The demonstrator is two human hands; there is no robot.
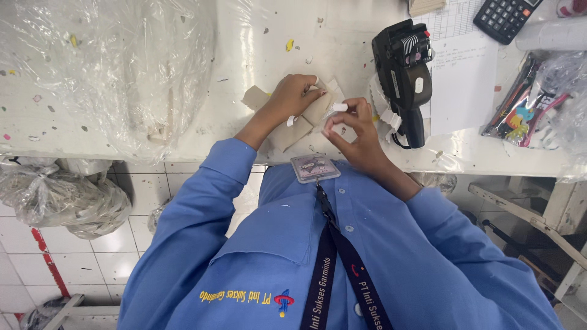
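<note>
Hands working at the table (183, 131) edge: left hand (292, 96) is pinching beige tags (306, 119), right hand (354, 131) is gripping a small white sticker (339, 107), probably liable to curl and stick crookedly.

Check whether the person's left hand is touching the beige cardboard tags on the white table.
Touching. The head view shows the left hand pressing its fingertips on the fanned beige cardboard tags, no gap visible.
</note>
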